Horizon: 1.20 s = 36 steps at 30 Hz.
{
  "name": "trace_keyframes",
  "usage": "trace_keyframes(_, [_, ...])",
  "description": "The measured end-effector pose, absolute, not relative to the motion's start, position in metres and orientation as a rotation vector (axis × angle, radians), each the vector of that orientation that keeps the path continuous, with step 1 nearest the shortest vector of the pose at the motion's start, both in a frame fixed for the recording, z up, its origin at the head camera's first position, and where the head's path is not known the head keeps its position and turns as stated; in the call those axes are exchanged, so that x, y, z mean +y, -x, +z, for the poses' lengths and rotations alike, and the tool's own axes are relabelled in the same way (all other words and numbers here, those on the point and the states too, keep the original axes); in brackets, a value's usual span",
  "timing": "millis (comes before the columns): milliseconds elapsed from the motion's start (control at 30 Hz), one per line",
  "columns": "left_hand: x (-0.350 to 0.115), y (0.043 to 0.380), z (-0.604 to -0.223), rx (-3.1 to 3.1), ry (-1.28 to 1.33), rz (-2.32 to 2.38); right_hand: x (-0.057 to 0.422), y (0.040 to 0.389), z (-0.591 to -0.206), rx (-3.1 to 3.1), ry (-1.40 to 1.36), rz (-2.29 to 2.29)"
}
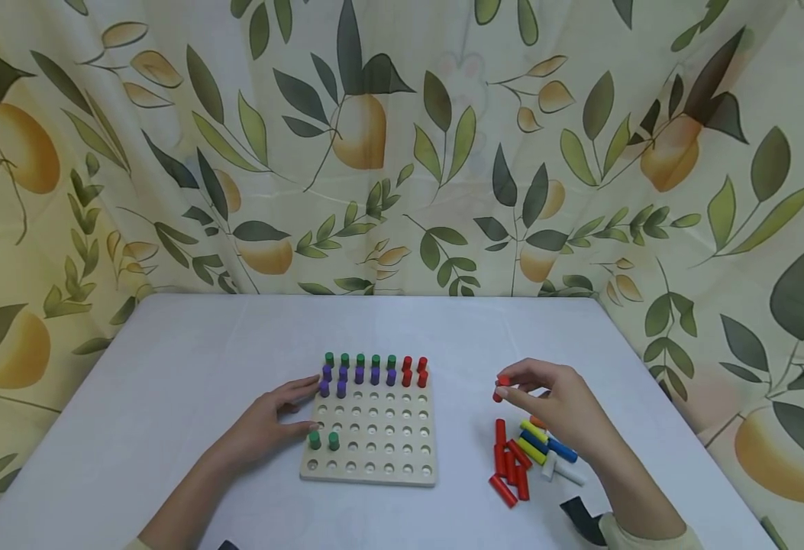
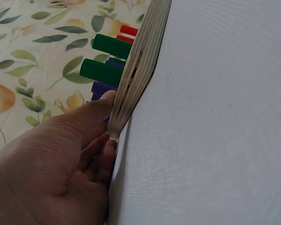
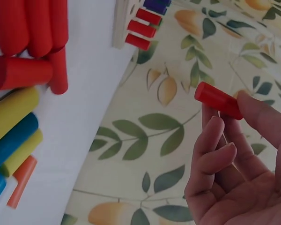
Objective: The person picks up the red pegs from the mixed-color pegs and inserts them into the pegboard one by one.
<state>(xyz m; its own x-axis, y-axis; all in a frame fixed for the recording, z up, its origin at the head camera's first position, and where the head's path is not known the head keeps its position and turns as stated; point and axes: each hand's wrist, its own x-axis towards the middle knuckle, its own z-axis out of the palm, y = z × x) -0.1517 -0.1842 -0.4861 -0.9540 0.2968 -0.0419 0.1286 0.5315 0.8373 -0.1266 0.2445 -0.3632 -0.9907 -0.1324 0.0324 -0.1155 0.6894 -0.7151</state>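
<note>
A wooden pegboard [image 1: 381, 439] lies on the table with green, purple and red pegs standing in its far rows and two green pegs [image 1: 324, 441] near its front left. My left hand [image 1: 274, 420] rests along the board's left edge, thumb and fingertips touching it. In the left wrist view the thumb [image 2: 105, 101] lies against the board's side close to the pegs. Between thumb and fingers, my right hand [image 1: 546, 389] pinches a red peg [image 3: 219, 101], raised above the table to the right of the board.
Loose red pegs [image 1: 501, 458] lie in a pile right of the board. Beside them are yellow pegs [image 1: 532, 451], blue pegs [image 1: 563, 449], white pegs [image 1: 569, 475] and an orange one partly behind the right hand. A patterned curtain [image 1: 402, 191] hangs behind the table.
</note>
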Motion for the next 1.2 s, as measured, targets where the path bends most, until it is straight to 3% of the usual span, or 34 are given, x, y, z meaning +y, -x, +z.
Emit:
trace_keyframes(667, [-0.186,0.151,-0.485,2.585,-0.346,1.384,0.172,0.172,-0.38,2.638,0.455,-1.384])
trace_keyframes(1200, [-0.185,0.153,-0.485,2.589,-0.333,1.37,0.116,0.185,-0.408,2.646,0.532,-1.294])
